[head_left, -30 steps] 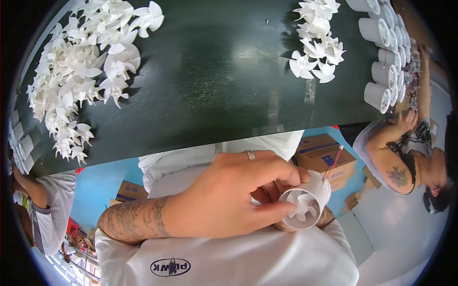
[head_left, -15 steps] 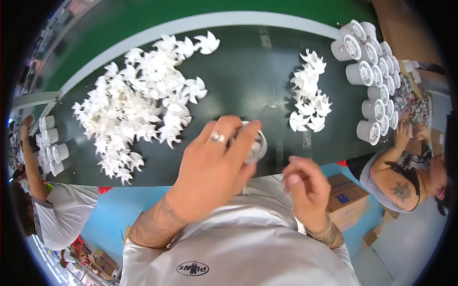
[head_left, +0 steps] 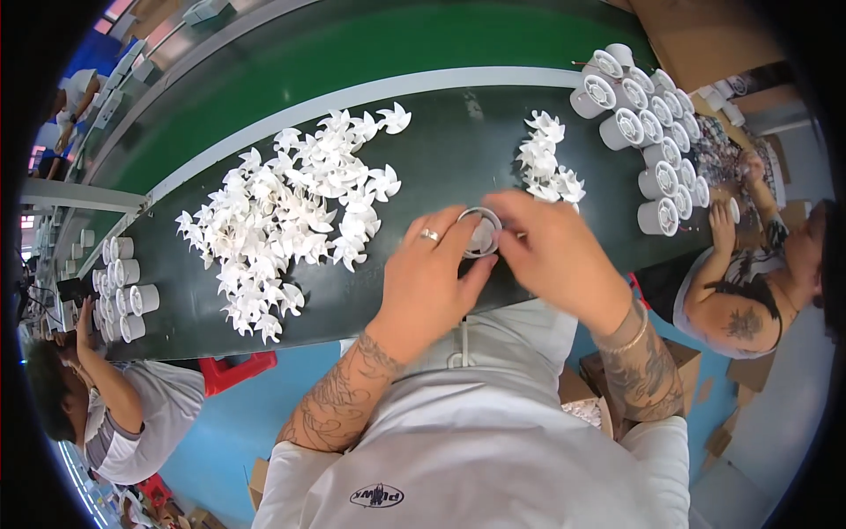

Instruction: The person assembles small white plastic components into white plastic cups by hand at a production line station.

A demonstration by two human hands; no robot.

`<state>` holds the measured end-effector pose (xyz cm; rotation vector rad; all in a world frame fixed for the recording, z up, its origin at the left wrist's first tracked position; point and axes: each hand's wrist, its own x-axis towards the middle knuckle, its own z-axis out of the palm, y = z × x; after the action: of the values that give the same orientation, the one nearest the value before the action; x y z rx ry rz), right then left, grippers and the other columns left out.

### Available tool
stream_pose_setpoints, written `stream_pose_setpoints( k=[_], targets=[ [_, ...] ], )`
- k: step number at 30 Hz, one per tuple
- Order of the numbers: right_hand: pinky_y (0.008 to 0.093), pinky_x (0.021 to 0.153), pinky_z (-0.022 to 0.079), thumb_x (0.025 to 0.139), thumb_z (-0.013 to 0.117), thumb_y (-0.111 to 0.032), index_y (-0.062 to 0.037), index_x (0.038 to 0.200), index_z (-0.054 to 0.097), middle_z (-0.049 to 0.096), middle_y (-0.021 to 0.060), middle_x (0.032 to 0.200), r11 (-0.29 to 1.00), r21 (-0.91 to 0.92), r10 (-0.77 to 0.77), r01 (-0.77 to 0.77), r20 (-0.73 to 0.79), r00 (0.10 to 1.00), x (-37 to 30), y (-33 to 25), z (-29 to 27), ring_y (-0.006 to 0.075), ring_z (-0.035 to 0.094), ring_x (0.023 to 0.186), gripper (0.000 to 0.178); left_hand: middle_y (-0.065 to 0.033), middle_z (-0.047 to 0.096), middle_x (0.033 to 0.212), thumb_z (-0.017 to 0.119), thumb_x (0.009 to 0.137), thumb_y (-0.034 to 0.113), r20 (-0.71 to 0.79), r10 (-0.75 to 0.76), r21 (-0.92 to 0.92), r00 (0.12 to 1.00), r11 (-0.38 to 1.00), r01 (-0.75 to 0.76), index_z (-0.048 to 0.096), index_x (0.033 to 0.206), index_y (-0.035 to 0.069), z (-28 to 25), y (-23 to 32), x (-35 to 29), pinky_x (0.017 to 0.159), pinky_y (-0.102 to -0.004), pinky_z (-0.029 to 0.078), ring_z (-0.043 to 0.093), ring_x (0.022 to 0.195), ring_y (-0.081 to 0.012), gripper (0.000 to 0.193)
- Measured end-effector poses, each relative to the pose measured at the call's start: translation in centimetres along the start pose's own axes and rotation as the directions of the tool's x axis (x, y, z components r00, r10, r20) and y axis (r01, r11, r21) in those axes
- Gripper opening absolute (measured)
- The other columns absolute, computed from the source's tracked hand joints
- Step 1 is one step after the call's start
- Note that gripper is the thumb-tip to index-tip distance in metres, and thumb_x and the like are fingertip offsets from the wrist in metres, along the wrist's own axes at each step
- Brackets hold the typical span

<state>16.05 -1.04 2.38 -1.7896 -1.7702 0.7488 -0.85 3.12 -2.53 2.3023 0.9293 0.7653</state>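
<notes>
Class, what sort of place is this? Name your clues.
Probably a factory assembly workshop: heaped white curved-blade fan wheels, massed white cylindrical housings, and co-workers along a long dark-green table.

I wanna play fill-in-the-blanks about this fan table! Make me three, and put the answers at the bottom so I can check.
1. On one finger, the left hand wears a silver-coloured ____.
2. The left hand and the right hand are both at one round fan housing, coloured ____.
3. The larger pile of fan blades lies to the ____ of the smaller pile of fan blades.

Missing words: ring; white; left.
</notes>
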Motion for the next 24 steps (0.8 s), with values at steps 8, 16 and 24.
stream_pose_setpoints(
  k=[8, 16, 24],
  targets=[
    [0.0335, 0.098, 0.045, 0.092, 0.059, -0.010, 0.0002, 0.131, 0.049, 0.054, 0.0139, 0.131, 0.714, 0.699, 0.225, 0.029, -0.268, 0.937, -5.1, 2.0, 2.7, 0.0219, 0.054, 0.119, 0.042, -0.0079, 0.062, 0.111, 0.066, 0.090, 0.009, 0.387, -0.371, -0.881, 0.844, 0.122, 0.457, 0.056, 0.112, -0.003, -0.3, 0.2, -0.3, 0.082, -0.0260, 0.049, 0.060, 0.094, -0.0084, 0.027],
    [0.0406, 0.099, 0.045, 0.090, 0.066, -0.018, -0.0019, 0.150, 0.021, 0.046, 0.0190, 0.138, 0.211, 0.959, 0.052, 0.190, -0.206, 0.977, -9.5, 0.3, 3.4, 0.0278, 0.053, 0.121, 0.077, -0.0119, 0.056, 0.117, 0.080, 0.060, 0.001, -0.127, 0.241, -0.242, 0.962, 0.933, -0.266, 0.063, 0.104, 0.006, -3.7, 4.4, -2.0, 0.082, -0.0401, 0.052, 0.058, 0.100, -0.0325, 0.047],
    [0.0401, 0.103, 0.041, 0.086, 0.067, -0.003, 0.0020, 0.147, 0.026, 0.045, 0.0175, 0.138, 0.341, 0.927, -0.006, 0.158, -0.166, 0.986, -7.9, -0.8, 3.8, 0.0260, 0.048, 0.126, 0.074, -0.0147, 0.058, 0.114, 0.079, 0.058, 0.002, -0.213, 0.299, -0.177, 0.930, 0.925, -0.338, 0.064, 0.099, 0.003, -3.0, 3.2, -1.8, 0.079, -0.0419, 0.051, 0.059, 0.097, -0.0348, 0.043]
  ],
)
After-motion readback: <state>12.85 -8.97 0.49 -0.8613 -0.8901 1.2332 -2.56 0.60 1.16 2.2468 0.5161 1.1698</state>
